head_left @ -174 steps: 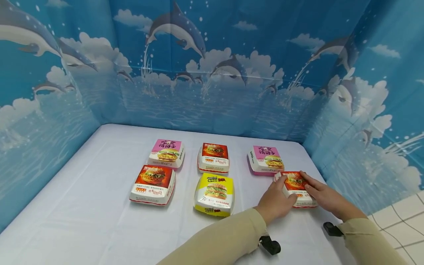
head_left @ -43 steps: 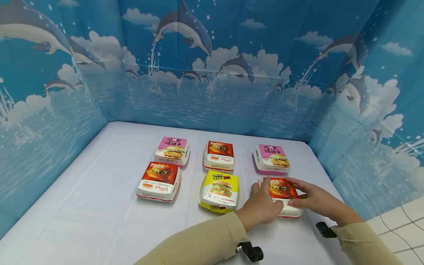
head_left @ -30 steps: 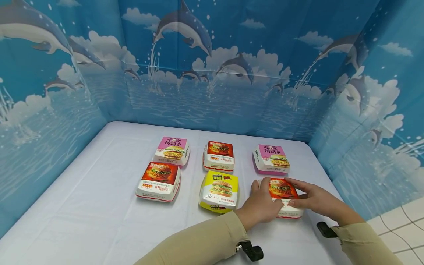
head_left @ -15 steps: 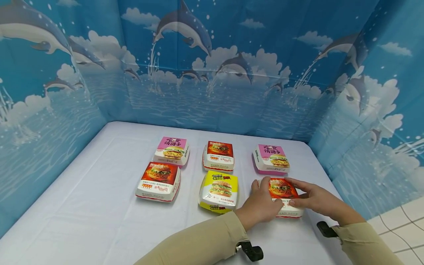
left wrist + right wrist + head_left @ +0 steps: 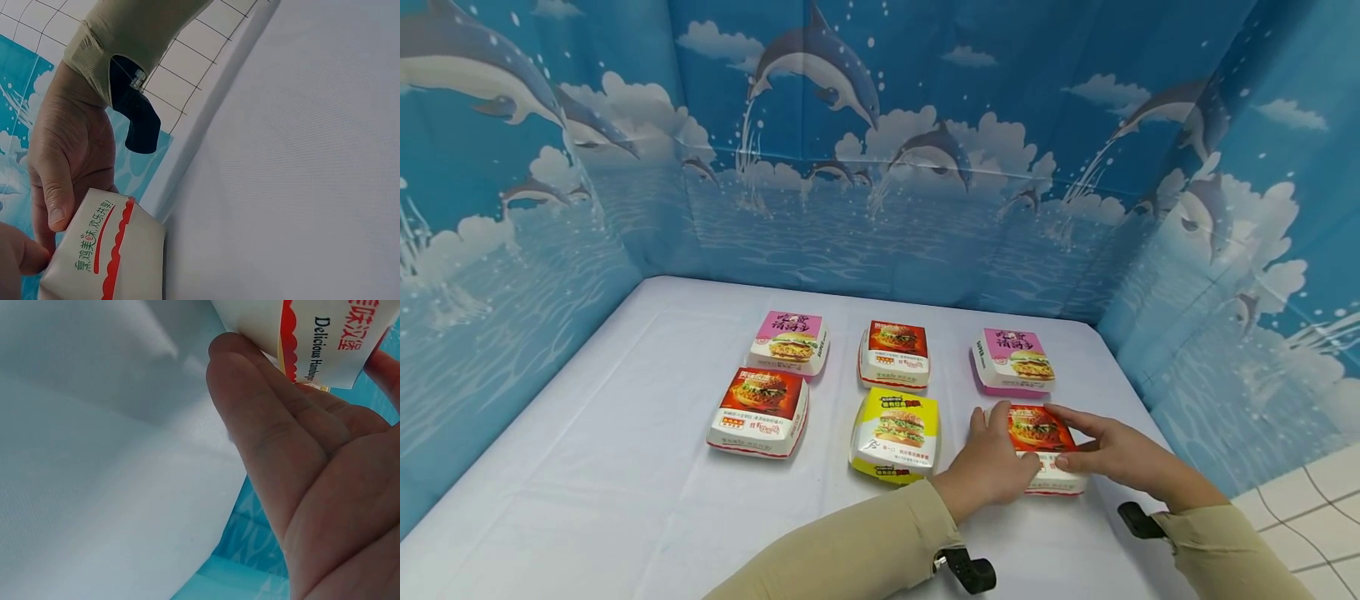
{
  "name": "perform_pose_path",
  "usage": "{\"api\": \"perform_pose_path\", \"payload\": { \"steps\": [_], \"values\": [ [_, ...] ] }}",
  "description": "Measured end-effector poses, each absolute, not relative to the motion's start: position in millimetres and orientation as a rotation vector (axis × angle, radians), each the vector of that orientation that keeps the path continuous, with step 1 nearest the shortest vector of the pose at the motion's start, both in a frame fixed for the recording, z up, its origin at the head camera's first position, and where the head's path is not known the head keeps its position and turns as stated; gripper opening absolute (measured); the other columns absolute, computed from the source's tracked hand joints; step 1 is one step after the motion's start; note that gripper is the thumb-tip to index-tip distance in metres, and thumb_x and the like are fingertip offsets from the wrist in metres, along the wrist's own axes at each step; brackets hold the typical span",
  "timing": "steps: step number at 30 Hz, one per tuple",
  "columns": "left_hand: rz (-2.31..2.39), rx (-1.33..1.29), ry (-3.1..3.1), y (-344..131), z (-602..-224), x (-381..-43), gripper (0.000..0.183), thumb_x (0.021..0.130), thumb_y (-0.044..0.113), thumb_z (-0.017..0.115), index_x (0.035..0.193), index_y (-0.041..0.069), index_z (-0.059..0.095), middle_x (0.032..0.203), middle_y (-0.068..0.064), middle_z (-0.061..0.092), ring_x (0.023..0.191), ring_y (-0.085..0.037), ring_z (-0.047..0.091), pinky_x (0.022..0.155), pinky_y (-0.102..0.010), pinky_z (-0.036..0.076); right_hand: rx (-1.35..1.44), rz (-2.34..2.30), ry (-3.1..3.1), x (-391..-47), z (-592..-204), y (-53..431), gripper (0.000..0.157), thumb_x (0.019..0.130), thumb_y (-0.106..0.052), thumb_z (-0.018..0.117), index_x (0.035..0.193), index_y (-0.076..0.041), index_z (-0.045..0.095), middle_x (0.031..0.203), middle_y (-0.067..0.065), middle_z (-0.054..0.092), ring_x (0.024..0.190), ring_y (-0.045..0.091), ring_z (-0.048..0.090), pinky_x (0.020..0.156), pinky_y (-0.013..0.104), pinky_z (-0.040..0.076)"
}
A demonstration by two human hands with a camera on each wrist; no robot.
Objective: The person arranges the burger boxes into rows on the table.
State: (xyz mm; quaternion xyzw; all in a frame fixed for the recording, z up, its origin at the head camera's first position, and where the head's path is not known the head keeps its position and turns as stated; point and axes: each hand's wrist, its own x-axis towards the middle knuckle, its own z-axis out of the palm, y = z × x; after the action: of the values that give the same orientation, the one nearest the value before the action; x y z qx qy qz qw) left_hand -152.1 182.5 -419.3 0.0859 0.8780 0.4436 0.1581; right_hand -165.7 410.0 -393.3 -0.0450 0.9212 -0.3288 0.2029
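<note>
A red-and-white burger box (image 5: 1045, 467) lies at the front right of the table, between both hands. The left hand (image 5: 988, 467) grips its left side, thumb over the top near the front. On its right side the right hand (image 5: 1123, 458) holds it, fingertips by the far corner and thumb on the lid. In the left wrist view, the box (image 5: 103, 250) shows its printed side, with the left thumb (image 5: 22, 250) at the lower left edge. Fingers of the right hand (image 5: 300, 450) lie along the box (image 5: 331, 337) in the right wrist view.
Left of the hands sits a yellow burger box (image 5: 895, 437). Behind stand a red box (image 5: 895, 354) and a pink one (image 5: 1013, 362). Further left are another pink box (image 5: 787, 342) and red box (image 5: 760, 412). A dolphin-print curtain (image 5: 865, 225) encloses the white table (image 5: 587, 467).
Since the oldest frame, the held burger box and both hands have shifted left and nearer the front edge; the view has tilted slightly. Over the last second or so, hands and boxes stay put.
</note>
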Motion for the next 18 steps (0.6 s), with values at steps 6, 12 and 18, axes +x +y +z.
{"api": "perform_pose_path", "payload": {
  "steps": [6,12,18],
  "values": [
    [1.271,0.247,2.505,181.9,-417.6,-151.2,0.081,0.092,0.038,0.075,0.16,0.036,0.03,0.172,-0.003,0.022,0.137,-0.03,0.053,0.108,-0.048,0.055,-0.143,-0.935,2.567,-164.7,-393.7,410.2,0.095,0.093,-0.042,0.079,0.168,-0.013,0.028,0.166,0.038,0.025,0.144,0.058,0.037,0.101,0.057,0.057],
    [1.288,0.244,2.497,182.2,-417.2,-150.9,0.082,0.092,0.037,0.075,0.16,0.034,0.029,0.171,-0.005,0.022,0.132,-0.03,0.055,0.106,-0.048,0.056,-0.122,-0.948,2.553,-164.5,-393.2,410.6,0.096,0.093,-0.043,0.079,0.168,-0.014,0.026,0.166,0.038,0.024,0.132,0.049,0.056,0.098,0.054,0.06],
    [1.292,0.259,2.496,182.4,-418.4,-150.5,0.083,0.092,0.037,0.074,0.161,0.032,0.029,0.17,-0.006,0.023,0.13,-0.029,0.055,0.106,-0.047,0.056,-0.095,-0.965,2.533,-164.4,-393.1,411.1,0.096,0.093,-0.043,0.079,0.168,-0.013,0.026,0.167,0.038,0.024,0.122,0.037,0.066,0.095,0.053,0.061]
  ]
}}
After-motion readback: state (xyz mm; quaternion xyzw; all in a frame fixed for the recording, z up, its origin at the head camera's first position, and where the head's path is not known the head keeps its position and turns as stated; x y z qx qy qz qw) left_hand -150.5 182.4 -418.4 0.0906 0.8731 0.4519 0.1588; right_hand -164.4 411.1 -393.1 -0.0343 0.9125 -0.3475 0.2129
